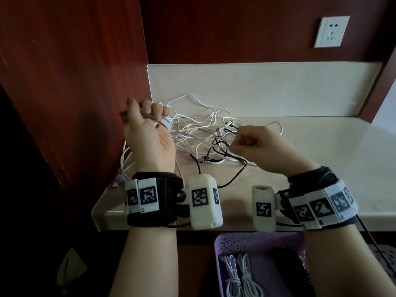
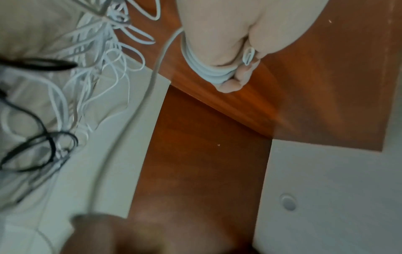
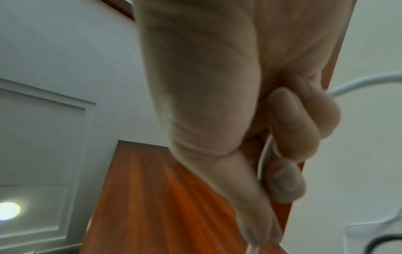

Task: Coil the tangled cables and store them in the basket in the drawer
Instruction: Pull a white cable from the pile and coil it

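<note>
A tangle of white cables [image 1: 192, 125] and black cables [image 1: 220, 146] lies on the pale counter [image 1: 310, 151]. My left hand [image 1: 147, 123] is raised palm up at the counter's left. Its curled fingers hold a white cable coil [image 2: 208, 72] wound round them, with a plug end [image 1: 157, 125] lying on the palm. My right hand [image 1: 250, 140] hovers over the tangle's right side and pinches a white cable [image 3: 264, 158] between thumb and fingers. A purple basket [image 1: 252, 243] sits in the open drawer below the counter edge, with coiled white cables [image 1: 240, 275] inside.
Red-brown wooden panels [image 1: 75, 82] wall the counter on the left and behind. A wall socket [image 1: 331, 32] sits high at the back right. White cable loops [image 1: 126, 161] hang over the counter's left front corner. Something dark [image 1: 293, 266] lies in the basket's right half.
</note>
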